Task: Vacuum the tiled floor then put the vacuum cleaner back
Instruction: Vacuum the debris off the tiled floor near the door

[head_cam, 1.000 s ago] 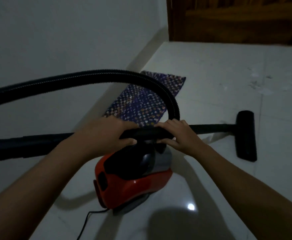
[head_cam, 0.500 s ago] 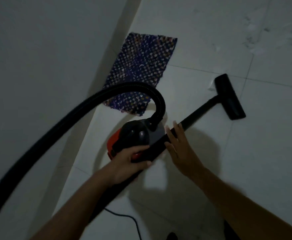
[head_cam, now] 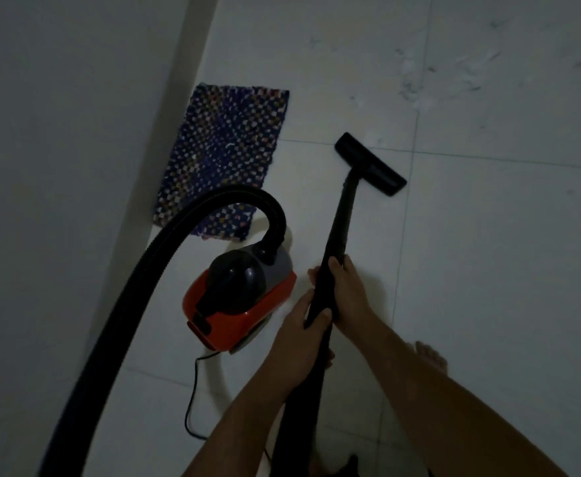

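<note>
A red and black canister vacuum cleaner [head_cam: 239,297] sits on the white tiled floor [head_cam: 488,270] near the wall. Its ribbed black hose [head_cam: 137,304] arcs from the canister's top down to the lower left. Both hands grip the black wand [head_cam: 337,235], which points away from me. My left hand [head_cam: 302,335] holds it lower, my right hand [head_cam: 349,287] just above. The flat black floor head [head_cam: 370,164] rests on the tiles ahead, by a tile joint. Pale dust and debris [head_cam: 416,74] lie scattered on the tiles beyond the head.
A purple patterned mat [head_cam: 227,153] lies along the white wall [head_cam: 58,166], beyond the canister. The black power cord [head_cam: 192,390] trails from the canister toward me. A bare foot [head_cam: 430,356] stands at the lower right.
The view has tilted further down. My right hand has closed on the wand, and the wand has swung from diagonal to nearly straight ahead, with the floor head moved left.
</note>
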Action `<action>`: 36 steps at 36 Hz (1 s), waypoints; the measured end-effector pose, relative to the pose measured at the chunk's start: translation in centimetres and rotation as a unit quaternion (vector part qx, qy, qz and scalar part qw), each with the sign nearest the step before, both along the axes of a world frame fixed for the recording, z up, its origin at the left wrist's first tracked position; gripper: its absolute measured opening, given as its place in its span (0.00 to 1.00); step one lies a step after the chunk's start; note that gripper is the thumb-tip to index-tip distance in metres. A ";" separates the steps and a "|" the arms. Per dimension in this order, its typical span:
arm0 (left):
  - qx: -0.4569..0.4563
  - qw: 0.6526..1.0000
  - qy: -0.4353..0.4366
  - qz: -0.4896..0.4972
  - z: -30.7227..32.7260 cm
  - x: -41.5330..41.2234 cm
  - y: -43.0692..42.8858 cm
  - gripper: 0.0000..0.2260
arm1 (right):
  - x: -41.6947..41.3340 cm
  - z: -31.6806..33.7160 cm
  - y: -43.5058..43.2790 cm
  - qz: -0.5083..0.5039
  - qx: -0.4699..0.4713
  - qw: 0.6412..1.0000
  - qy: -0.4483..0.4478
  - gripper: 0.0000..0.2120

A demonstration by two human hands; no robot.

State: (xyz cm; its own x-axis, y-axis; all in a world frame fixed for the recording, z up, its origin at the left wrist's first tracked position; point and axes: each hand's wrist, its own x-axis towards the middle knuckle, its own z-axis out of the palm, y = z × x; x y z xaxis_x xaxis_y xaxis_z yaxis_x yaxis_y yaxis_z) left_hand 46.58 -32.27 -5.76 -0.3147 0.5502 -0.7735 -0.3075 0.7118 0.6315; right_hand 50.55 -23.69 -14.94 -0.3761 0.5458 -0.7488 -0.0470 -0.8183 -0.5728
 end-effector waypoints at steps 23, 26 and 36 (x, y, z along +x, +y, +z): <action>0.009 0.983 -0.172 0.056 4.2 -2.0 -9.6 0.17 | -2.0 2.8 -6.7 -0.031 -0.058 0.998 -0.013 0.15; 0.019 0.980 -0.184 0.073 4.2 -2.2 -9.3 0.16 | -2.5 3.0 -5.8 0.004 -0.044 0.998 -0.048 0.14; -0.004 0.985 -0.171 0.031 2.9 -1.6 -5.6 0.16 | -3.8 1.6 -1.0 0.145 0.019 0.980 -0.134 0.26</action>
